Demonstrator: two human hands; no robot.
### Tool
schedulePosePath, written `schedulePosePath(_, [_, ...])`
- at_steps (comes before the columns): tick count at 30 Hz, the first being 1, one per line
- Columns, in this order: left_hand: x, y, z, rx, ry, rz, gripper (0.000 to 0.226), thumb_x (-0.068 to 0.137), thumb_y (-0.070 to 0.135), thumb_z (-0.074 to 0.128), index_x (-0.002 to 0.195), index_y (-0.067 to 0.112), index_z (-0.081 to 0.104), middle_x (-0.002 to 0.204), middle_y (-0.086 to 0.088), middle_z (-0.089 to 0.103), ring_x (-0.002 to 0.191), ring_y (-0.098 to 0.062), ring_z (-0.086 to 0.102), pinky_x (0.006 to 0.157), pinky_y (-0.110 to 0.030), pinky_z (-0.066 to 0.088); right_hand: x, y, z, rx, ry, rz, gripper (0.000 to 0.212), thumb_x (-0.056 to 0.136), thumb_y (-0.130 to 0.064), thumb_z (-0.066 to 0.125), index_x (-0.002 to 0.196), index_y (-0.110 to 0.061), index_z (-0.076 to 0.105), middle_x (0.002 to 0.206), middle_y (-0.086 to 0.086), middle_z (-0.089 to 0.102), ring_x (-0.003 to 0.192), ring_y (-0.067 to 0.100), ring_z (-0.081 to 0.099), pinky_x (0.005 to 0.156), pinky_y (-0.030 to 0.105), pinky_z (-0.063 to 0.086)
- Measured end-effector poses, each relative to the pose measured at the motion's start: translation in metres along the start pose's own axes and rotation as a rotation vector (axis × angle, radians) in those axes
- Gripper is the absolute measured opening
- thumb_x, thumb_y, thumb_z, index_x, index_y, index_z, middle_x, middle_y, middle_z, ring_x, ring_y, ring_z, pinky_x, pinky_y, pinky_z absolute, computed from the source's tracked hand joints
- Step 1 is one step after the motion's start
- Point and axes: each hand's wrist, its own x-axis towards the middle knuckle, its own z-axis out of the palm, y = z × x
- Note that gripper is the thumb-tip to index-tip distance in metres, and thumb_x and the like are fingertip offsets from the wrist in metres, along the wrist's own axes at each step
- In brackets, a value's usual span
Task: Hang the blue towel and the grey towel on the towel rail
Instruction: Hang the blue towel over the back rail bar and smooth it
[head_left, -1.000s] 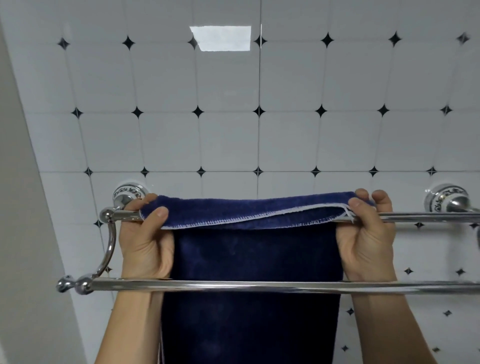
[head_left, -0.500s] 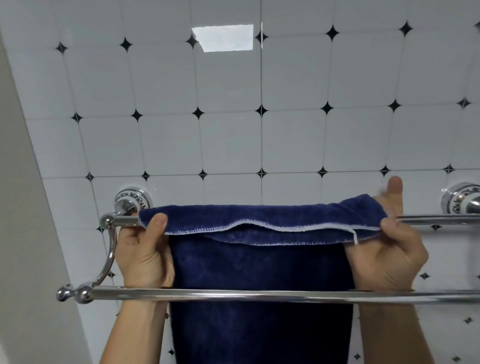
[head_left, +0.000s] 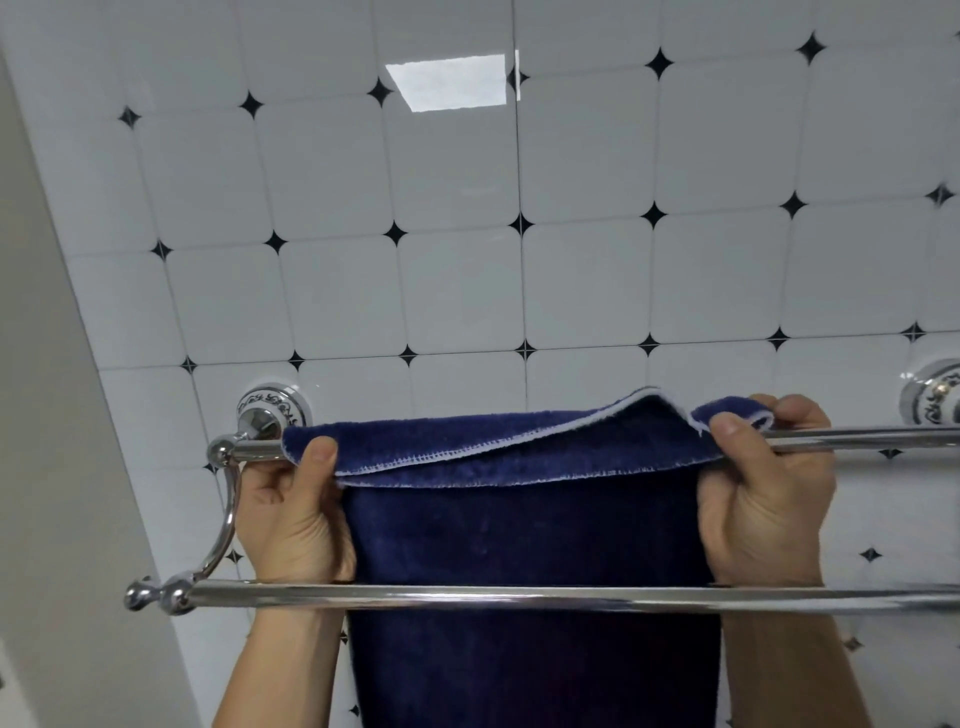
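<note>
The blue towel (head_left: 530, 530) hangs down between the two chrome bars of the towel rail. Its white-stitched top edge is folded over the back bar (head_left: 872, 439). My left hand (head_left: 291, 509) pinches the towel's left top corner, thumb on the front. At the right top corner, my right hand (head_left: 763, 493) grips the cloth, which is bunched up there. Both arms reach up behind the front bar (head_left: 467, 597). No grey towel is in view.
The rail is fixed to a white tiled wall (head_left: 457, 291) by two patterned round mounts (head_left: 272, 408). A curved chrome bracket (head_left: 223, 525) joins the bars at the left end. A plain grey wall (head_left: 57, 467) stands close on the left.
The right top corner of the towel has been lifted and bunched, and my right hand has closed round it at the back bar. My left hand has stayed put.
</note>
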Motion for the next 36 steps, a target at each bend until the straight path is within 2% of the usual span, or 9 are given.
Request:
schedulePosePath(3, [0.000,-0.001,-0.002,0.050,0.038,-0.002,0.019,0.073,0.013,0.069,0.075,0.016,0.050,0.056,0.006,0.059,0.043,-0.006,0.050,0.046,-0.017,0.046,0.004,0.002,0.000,0.031,-0.004,0.025,0.042,0.079,0.020,0.048,0.084,-0.022,0.052,0.072,-0.003,0.056,0.074,0.015,0.059,0.083,0.034,0.051])
schedulePosePath(8, [-0.002,0.000,-0.005,0.162,0.061,0.017,0.028,0.075,0.022,0.072,0.067,0.017,0.046,0.039,0.007,0.049,0.031,-0.006,0.043,0.034,-0.014,0.033,0.005,-0.001,-0.001,-0.032,-0.017,0.037,0.040,0.078,0.014,0.050,0.091,-0.022,0.061,0.079,-0.003,0.061,0.068,0.012,0.060,0.065,0.024,0.052])
schedulePosePath(12, [-0.004,0.001,-0.006,0.207,0.019,0.008,0.036,0.073,0.033,0.075,0.053,0.022,0.048,0.033,0.007,0.042,0.025,-0.008,0.034,0.033,-0.015,0.022,0.004,-0.005,-0.010,-0.276,0.016,0.182,0.025,0.079,-0.010,0.065,0.098,-0.025,0.065,0.068,-0.002,0.048,0.041,0.005,0.037,0.035,0.015,0.023])
schedulePosePath(14, [-0.005,0.002,-0.007,0.242,-0.009,-0.005,0.040,0.072,0.039,0.075,0.047,0.022,0.050,0.031,0.005,0.041,0.024,-0.009,0.031,0.034,-0.016,0.020,0.000,-0.007,-0.012,-0.296,0.050,0.219,0.017,0.078,-0.019,0.071,0.076,-0.024,0.056,0.052,-0.007,0.041,0.032,0.004,0.026,0.033,0.012,0.019])
schedulePosePath(18, [-0.004,0.003,-0.009,0.234,-0.050,-0.008,0.040,0.087,0.027,0.067,0.049,0.020,0.058,0.043,0.003,0.056,0.025,-0.006,0.032,0.030,-0.013,0.023,-0.003,-0.013,-0.011,-0.379,0.098,0.292,0.043,0.067,-0.040,0.077,0.054,-0.018,0.043,0.041,-0.010,0.024,0.033,0.006,0.018,0.035,0.014,0.017])
schedulePosePath(22, [-0.004,0.004,-0.009,0.223,-0.042,-0.018,0.038,0.090,0.023,0.065,0.055,0.015,0.053,0.043,0.002,0.056,0.024,-0.006,0.031,0.030,-0.013,0.023,-0.003,-0.013,-0.013,-0.456,0.020,0.391,0.057,0.070,-0.056,0.069,0.039,-0.012,0.050,0.034,0.006,0.044,0.024,0.016,0.030,0.032,0.013,0.021])
schedulePosePath(26, [-0.005,0.004,-0.008,0.195,-0.051,-0.050,0.038,0.085,0.027,0.067,0.051,0.020,0.053,0.039,0.003,0.050,0.024,-0.006,0.030,0.030,-0.012,0.023,-0.003,-0.012,-0.014,-0.448,-0.039,0.367,0.062,0.068,-0.062,0.069,0.048,-0.003,0.067,0.035,0.014,0.050,0.018,0.016,0.029,0.029,0.011,0.024])
schedulePosePath(31, [-0.008,0.001,-0.009,0.170,-0.099,-0.073,0.032,0.092,0.023,0.057,0.063,0.016,0.048,0.033,0.005,0.042,0.026,-0.006,0.031,0.033,-0.014,0.031,-0.008,-0.009,-0.014,-0.435,-0.070,0.315,0.055,0.064,-0.063,0.072,0.052,-0.009,0.070,0.033,0.008,0.049,0.019,0.017,0.037,0.032,0.011,0.026])
schedulePosePath(36, [-0.010,0.000,-0.012,0.192,-0.088,-0.063,0.023,0.097,0.015,0.051,0.074,0.015,0.050,0.038,0.007,0.049,0.028,-0.005,0.038,0.035,-0.014,0.035,-0.021,-0.002,-0.017,-0.418,-0.080,0.156,0.039,0.085,-0.040,0.066,0.056,-0.014,0.068,0.031,0.005,0.047,0.017,0.016,0.036,0.032,0.011,0.030])
